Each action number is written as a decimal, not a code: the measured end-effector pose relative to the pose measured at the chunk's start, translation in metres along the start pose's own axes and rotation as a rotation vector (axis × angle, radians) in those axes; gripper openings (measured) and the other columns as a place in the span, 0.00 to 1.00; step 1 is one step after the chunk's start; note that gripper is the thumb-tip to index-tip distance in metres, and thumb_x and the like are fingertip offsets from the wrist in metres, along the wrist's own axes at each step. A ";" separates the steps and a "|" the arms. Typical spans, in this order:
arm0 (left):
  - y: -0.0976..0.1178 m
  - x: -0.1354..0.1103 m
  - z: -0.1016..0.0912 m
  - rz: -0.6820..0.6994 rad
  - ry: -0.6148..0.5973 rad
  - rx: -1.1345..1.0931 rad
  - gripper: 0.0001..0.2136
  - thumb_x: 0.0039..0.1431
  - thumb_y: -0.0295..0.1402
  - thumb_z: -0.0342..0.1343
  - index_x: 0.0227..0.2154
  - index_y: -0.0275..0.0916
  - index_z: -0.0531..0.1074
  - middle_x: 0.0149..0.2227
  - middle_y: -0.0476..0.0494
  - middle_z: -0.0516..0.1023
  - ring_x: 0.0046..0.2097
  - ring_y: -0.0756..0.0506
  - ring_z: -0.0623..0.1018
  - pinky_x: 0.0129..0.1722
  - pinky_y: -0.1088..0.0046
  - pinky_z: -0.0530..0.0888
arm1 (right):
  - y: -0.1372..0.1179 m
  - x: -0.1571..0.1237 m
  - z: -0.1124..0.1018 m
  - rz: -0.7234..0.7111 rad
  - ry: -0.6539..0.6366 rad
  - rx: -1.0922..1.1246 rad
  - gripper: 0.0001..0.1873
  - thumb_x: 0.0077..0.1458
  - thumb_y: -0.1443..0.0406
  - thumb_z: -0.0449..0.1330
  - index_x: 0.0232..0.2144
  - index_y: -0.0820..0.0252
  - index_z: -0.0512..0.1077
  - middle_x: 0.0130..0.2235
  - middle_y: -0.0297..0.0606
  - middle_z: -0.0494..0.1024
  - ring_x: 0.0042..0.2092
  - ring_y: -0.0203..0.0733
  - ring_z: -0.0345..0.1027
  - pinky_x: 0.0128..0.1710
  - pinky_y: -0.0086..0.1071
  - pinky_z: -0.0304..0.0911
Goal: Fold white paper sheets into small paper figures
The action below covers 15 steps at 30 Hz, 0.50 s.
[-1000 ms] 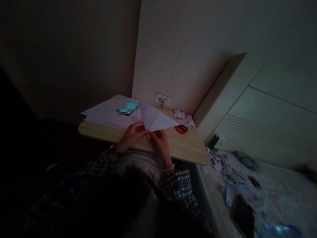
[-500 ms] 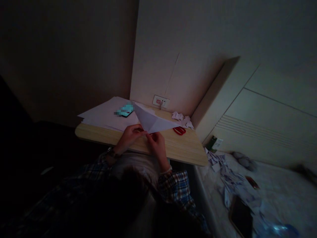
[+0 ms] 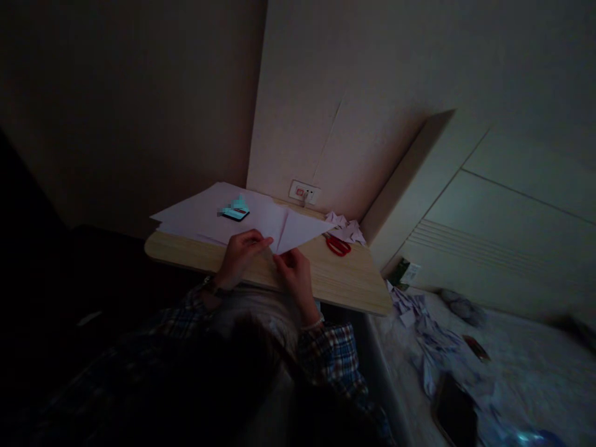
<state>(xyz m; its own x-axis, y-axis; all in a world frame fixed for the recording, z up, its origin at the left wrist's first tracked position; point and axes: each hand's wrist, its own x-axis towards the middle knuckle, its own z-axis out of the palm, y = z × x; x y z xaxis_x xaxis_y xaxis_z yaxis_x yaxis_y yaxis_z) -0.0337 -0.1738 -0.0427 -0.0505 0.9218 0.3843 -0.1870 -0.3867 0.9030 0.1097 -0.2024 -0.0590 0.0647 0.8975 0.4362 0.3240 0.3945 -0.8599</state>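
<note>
A white sheet of paper (image 3: 302, 230) with a crease line stands out over the light wooden table (image 3: 344, 279), its near corner between my hands. My left hand (image 3: 243, 253) pinches its left edge between thumb and fingers. Close by on the right, my right hand (image 3: 295, 270) is closed on the near corner, fingertips pressed together. Behind my left hand lies a stack of white paper (image 3: 193, 214) with a lit phone (image 3: 236, 211) on top. Red-handled scissors (image 3: 338, 246) rest to the right of the sheet, their blades partly hidden.
Small folded paper pieces (image 3: 347, 228) sit at the table's back right, near a wall socket (image 3: 304, 193). On the bed (image 3: 526, 366) to the right are many folded papers (image 3: 433, 335), a dark tablet-like object (image 3: 455, 410) and a grey bundle (image 3: 462, 306).
The sheet's raised left part has come down flatter toward the stack, and my left thumb has moved up along its edge. My right hand stays nearly in place. More of the scissors shows.
</note>
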 end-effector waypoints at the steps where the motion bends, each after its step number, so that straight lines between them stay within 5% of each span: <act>1: 0.000 0.000 0.000 0.019 0.024 -0.013 0.15 0.40 0.40 0.69 0.15 0.40 0.68 0.18 0.54 0.67 0.26 0.50 0.67 0.28 0.73 0.65 | 0.000 0.000 0.000 -0.004 -0.005 0.003 0.09 0.50 0.58 0.62 0.25 0.55 0.68 0.23 0.31 0.71 0.26 0.38 0.64 0.28 0.31 0.58; 10: -0.007 0.015 -0.010 -0.060 0.502 -0.378 0.12 0.38 0.35 0.68 0.21 0.39 0.70 0.22 0.55 0.69 0.26 0.53 0.68 0.26 0.78 0.64 | -0.002 -0.003 -0.001 -0.063 -0.032 -0.026 0.09 0.51 0.59 0.60 0.23 0.55 0.66 0.23 0.30 0.69 0.26 0.38 0.60 0.27 0.31 0.56; 15: -0.013 0.019 -0.016 -0.076 0.557 -0.515 0.14 0.42 0.35 0.69 0.24 0.40 0.68 0.24 0.56 0.69 0.28 0.54 0.69 0.25 0.79 0.62 | 0.000 -0.004 -0.002 -0.056 0.006 -0.042 0.10 0.50 0.59 0.59 0.22 0.54 0.65 0.22 0.29 0.66 0.26 0.37 0.59 0.26 0.30 0.54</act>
<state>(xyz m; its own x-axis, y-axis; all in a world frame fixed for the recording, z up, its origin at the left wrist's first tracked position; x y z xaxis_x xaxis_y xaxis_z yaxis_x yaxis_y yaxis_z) -0.0481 -0.1505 -0.0497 -0.4809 0.8755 0.0480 -0.6370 -0.3865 0.6669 0.1111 -0.2062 -0.0602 0.0512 0.8729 0.4852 0.3664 0.4355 -0.8223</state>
